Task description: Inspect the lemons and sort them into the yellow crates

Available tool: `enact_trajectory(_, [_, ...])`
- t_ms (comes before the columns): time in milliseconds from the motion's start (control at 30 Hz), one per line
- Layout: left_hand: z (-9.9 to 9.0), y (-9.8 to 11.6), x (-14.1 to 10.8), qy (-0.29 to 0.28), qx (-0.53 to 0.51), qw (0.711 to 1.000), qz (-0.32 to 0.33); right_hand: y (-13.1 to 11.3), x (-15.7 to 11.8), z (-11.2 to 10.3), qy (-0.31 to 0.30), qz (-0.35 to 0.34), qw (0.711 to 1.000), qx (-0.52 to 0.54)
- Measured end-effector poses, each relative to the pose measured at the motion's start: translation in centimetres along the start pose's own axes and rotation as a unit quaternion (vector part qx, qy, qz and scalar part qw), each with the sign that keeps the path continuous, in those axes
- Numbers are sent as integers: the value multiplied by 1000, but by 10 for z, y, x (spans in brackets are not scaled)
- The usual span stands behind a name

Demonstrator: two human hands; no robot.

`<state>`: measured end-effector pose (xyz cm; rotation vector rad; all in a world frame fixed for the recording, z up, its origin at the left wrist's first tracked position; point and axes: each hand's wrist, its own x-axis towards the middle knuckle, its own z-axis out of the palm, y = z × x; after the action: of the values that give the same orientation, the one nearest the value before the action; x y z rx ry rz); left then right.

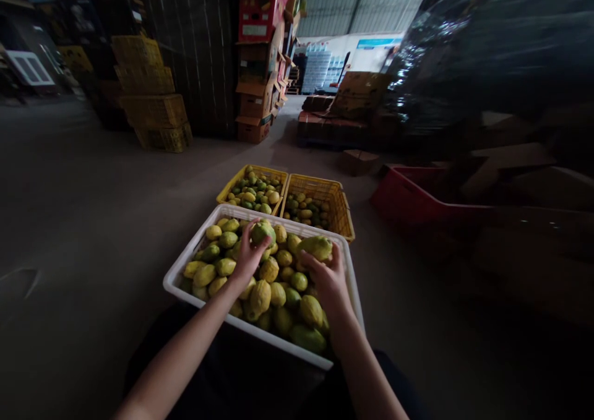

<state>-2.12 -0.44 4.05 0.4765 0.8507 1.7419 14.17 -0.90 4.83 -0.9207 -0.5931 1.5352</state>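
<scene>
A white crate (195,240) full of green and yellow fruits is in front of me. My left hand (250,250) holds a round green fruit (263,232) over the crate's far middle part. Toward the right side, my right hand (328,278) has its fingers around a longer green fruit (315,247), also above the pile. Beyond the white crate stand two yellow crates side by side. The left yellow crate (225,191) holds many fruits; the right yellow crate (344,213) has fruits lying low inside.
A red bin (403,194) stands at the right, near dark cardboard. Stacked yellow crates (155,111) are at the back left. A tall stack of cardboard boxes (254,95) rises behind, with a loaded pallet (329,129) to its right.
</scene>
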Motion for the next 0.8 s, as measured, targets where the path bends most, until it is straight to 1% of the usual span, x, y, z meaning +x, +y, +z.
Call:
enact_trajectory(33, [-1,3,1,-7,15,999,32,-1,-1,-1,15,-55,998,-37])
enact_trajectory(67, [-2,5,2,-14,18,999,47,-1,-1,-1,35,-121,989,-80])
enact_trajectory(133, [-4,8,3,-31,0,999,39,-2,-1,0,67,-249,952,-165])
enact_trajectory(167, [-5,9,4,-42,-12,999,29,-2,-1,0,72,-290,935,-192])
enact_trajectory(200, [-6,9,4,-53,-23,998,20,-1,-2,1,70,-312,925,-204])
enact_trajectory(233, [-6,9,3,-65,-31,997,14,0,-2,1,62,-322,920,-213])
enact_trajectory(300, [-5,9,0,-92,-40,995,1,4,-4,2,39,-318,918,-236])
enact_trajectory(367, [-4,10,-3,-125,-23,992,-14,8,-5,3,19,-292,923,-249])
enact_trajectory(433, [-1,11,-6,-156,13,987,-19,12,-6,3,3,-260,935,-241])
enact_trajectory(533, [0,14,-8,-164,39,986,-11,16,-5,3,-12,-243,941,-237])
enact_trajectory(600, [-1,15,-8,-170,49,984,2,16,-5,3,-11,-255,934,-250])
enact_trajectory(700, [-2,15,-7,-205,95,973,41,13,-6,3,-5,-285,920,-269])
enact_trajectory(733, [-3,15,-7,-209,103,971,46,12,-6,2,-3,-295,914,-279])
enact_trajectory(800, [-3,15,-6,-198,97,975,35,10,-6,2,-1,-311,900,-305])
